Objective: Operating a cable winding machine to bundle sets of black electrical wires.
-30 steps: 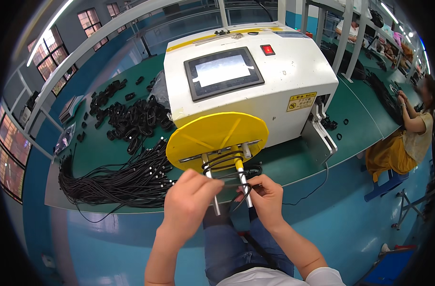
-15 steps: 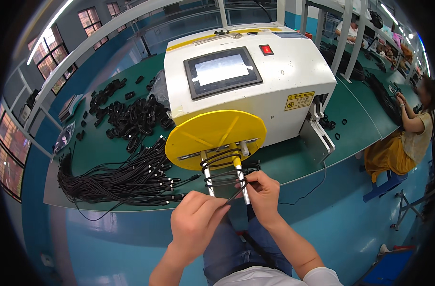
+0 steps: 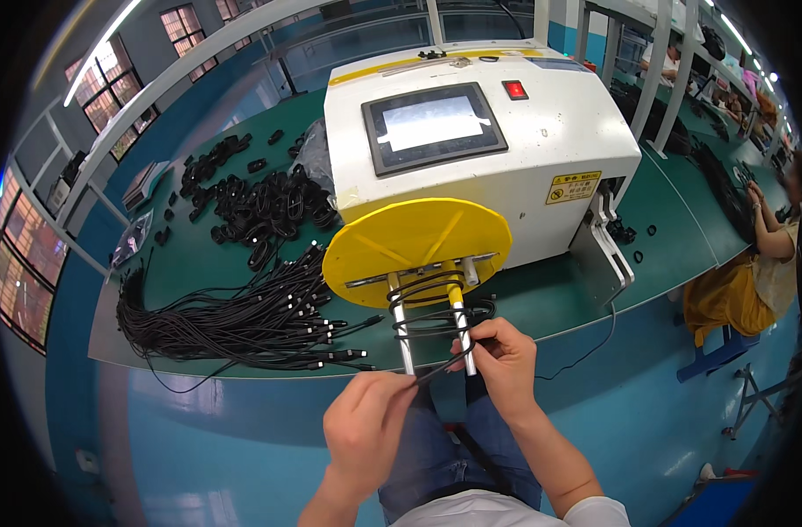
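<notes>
A black cable (image 3: 431,332) is looped around the two metal posts that stick out from the round yellow disc (image 3: 401,233) of a white winding machine (image 3: 559,132). My left hand (image 3: 366,426) is closed in a pinch on a stretch of this cable, just in front of the left post. At the right post my right hand (image 3: 503,360) also pinches the cable, with thumb and fingers pressed together next to the metal. Between the two hands the cable runs slanting across the post ends. The fingertips partly hide where each hand grips it.
A bundle of loose black cables (image 3: 216,321) lies on the green table (image 3: 190,263) at the left, with a heap of coiled cables (image 3: 278,202) behind it. A screen (image 3: 434,127) and a red switch (image 3: 515,90) top the machine. At the far right a person (image 3: 761,246) sits working.
The whole view has shifted, so the machine and table appear farther right. Both hands keep their pinch on the cable, and the loops around the posts look much the same.
</notes>
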### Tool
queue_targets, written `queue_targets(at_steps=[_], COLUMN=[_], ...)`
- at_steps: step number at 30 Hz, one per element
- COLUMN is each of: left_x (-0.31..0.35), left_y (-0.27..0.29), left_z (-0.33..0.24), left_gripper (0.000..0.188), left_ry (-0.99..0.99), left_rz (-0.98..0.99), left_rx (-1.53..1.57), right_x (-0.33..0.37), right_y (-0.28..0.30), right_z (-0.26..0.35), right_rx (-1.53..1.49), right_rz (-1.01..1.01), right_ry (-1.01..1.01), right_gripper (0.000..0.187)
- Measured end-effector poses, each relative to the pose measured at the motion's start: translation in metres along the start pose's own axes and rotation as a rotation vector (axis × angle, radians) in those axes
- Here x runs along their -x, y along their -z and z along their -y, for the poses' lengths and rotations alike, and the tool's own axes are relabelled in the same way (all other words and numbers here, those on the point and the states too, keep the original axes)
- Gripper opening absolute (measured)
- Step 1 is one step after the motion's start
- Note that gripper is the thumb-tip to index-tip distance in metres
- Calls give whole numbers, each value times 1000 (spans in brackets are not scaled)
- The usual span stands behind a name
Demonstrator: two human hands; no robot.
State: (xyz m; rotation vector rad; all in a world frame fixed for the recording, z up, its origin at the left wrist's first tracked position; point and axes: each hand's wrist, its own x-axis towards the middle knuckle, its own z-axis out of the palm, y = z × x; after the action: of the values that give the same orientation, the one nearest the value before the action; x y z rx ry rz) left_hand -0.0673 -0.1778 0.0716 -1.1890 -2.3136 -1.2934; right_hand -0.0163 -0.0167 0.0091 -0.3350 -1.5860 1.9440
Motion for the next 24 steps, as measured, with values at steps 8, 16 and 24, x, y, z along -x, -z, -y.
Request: queue_targets(at_steps=[8,16,24], left_x=[-20,-17,-6], left_y=[-1,-3,-23], left_z=[31,41,46], left_gripper=[13,12,14], left_ry=[-39,122,388], left_rz=[7,49,-13], left_rx=[71,307,803], right_x=[-3,14,2], right_y=[4,16,22], right_z=[8,8,23], right_rx=[-193,16,328], right_rz=[-33,-58,30], right_ry=[-85,305,463], right_gripper=[18,23,27])
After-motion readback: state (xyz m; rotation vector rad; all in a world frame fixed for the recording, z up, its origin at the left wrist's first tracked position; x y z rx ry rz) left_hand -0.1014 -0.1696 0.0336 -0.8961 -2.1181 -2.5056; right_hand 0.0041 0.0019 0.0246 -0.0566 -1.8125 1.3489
